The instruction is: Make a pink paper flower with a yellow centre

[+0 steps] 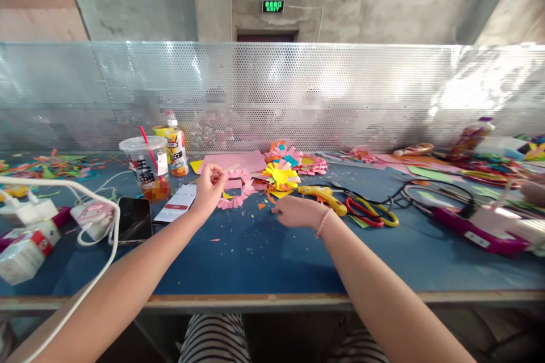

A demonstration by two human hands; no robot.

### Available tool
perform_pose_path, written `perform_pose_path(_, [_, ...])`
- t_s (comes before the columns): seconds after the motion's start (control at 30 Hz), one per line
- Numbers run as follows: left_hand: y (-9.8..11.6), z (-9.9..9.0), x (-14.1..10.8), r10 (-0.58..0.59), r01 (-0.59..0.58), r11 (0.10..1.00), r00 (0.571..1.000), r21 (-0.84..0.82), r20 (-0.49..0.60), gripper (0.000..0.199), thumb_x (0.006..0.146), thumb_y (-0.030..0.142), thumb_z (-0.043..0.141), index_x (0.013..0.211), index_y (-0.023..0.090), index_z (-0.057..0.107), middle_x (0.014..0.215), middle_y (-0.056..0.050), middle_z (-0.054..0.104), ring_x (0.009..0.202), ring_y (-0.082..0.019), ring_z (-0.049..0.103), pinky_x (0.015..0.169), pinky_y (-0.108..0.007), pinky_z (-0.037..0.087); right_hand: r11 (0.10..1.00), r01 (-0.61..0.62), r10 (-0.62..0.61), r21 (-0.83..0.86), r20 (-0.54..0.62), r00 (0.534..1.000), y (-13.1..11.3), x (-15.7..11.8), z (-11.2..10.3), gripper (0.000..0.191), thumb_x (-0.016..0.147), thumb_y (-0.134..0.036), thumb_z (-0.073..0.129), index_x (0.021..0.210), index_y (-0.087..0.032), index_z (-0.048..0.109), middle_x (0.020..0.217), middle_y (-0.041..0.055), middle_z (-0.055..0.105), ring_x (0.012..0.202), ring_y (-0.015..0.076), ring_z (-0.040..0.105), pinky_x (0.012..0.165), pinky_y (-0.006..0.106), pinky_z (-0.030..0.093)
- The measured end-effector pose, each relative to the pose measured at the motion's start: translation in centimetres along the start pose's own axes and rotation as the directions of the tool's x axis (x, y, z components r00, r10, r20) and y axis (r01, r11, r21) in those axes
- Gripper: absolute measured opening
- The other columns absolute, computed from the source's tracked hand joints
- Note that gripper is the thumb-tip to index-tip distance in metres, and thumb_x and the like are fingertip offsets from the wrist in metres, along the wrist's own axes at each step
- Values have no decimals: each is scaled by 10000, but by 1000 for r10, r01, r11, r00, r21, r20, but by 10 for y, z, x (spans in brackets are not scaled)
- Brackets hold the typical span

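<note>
Pink paper ring (235,202), petals (247,186) outward all round, edge in narrow left-hand grip (209,188)

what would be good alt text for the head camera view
A person's left hand pinches a pink fringed paper ring at a blue table, while the right hand is curled near paper flowers and a yellow tool. A cup and a bottle stand to the left, before a perforated metal screen.

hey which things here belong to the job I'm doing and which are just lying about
Likely the job:
- pink paper ring, in your left hand
- yellow paper flower
- scissors

Seemingly just lying about:
- cup
- white-capped bottle
- black phone
</note>
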State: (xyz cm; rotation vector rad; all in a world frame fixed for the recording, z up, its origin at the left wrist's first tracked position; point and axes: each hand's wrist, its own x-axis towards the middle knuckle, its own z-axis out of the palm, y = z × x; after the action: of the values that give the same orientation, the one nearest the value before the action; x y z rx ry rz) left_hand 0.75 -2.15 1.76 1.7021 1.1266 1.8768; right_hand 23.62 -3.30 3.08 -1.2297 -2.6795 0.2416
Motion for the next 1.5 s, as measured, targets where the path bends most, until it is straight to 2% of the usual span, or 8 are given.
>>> perform_pose_path(0.23, [-7, 1, 1, -30, 30, 1000, 999, -5, 10, 175, 689, 214, 566, 793, 191, 428, 739, 19, 484, 647, -96, 517, 609, -228, 410, 980, -9, -13, 200, 106, 994, -11, -5, -13, 189, 595, -103, 489, 535, -195, 643, 572, 3, 638, 515, 114, 519, 522, 239, 358])
perform_pose_path(0.37, [-10, 2, 2, -79, 79, 995, 997, -55, -2, 187, 680, 223, 571, 789, 187, 423, 747, 17, 481, 647, -95, 513, 607, -230, 419, 914, -10, 55, 407, -99, 994, -1, -2, -24, 103, 649, -165, 529, 651, -184, 631, 591, -18, 593, 523, 90, 481, 516, 227, 357])
perform_pose_path(0.5, [-10, 3, 2, -124, 123, 987, 992, -107, -3, 206, 667, 223, 576, 797, 185, 421, 749, 20, 480, 627, -87, 507, 592, -226, 427, 663, 123, 173, 739, -310, 935, 6, 2, -29, 156, 647, -274, 638, 644, -163, 529, 582, -34, 509, 532, 71, 456, 509, 216, 368])
perform_pose_path(0.63, [-9, 3, 1, -135, 133, 983, 991, -130, -11, 206, 667, 230, 579, 796, 181, 426, 748, 19, 481, 625, -81, 506, 587, -216, 430, 330, 199, 191, 923, -271, 943, 5, 1, -30, 227, 620, -298, 696, 637, -157, 518, 602, -28, 514, 559, 67, 498, 543, 213, 421])
perform_pose_path(0.77, [-9, 4, 0, -152, 150, 975, 988, -163, -1, 226, 664, 249, 588, 806, 186, 424, 752, 19, 490, 624, -84, 519, 580, -219, 445, 175, 210, 146, 962, -236, 961, 1, -1, -30, 198, 626, -281, 707, 667, -156, 560, 636, -18, 545, 561, 57, 521, 548, 193, 452])
perform_pose_path(1.0, [-3, 6, -2, -207, 205, 956, 978, -211, 13, 235, 649, 254, 598, 792, 185, 426, 735, 19, 499, 638, -93, 537, 578, -233, 476, 142, 167, 39, 976, -175, 984, -3, -2, -27, 128, 695, -250, 659, 737, -148, 593, 705, 2, 579, 654, 61, 567, 617, 173, 482])
perform_pose_path(1.23, [2, 7, -4, -256, 260, 924, 965, -280, 53, 224, 641, 247, 603, 768, 180, 431, 716, 23, 495, 646, -97, 551, 590, -244, 489, 102, 163, 63, 981, -170, 983, -2, -1, -26, 119, 693, -217, 654, 771, -149, 595, 731, 4, 600, 675, 59, 584, 641, 165, 492])
perform_pose_path(1.5, [4, 7, -5, -264, 275, 919, 961, -283, 76, 225, 636, 252, 609, 761, 180, 437, 703, 27, 495, 643, -95, 551, 604, -251, 492, 161, 183, 75, 970, -197, 978, -6, 0, -26, 141, 665, -215, 671, 737, -153, 567, 716, 6, 587, 668, 77, 578, 625, 197, 489])
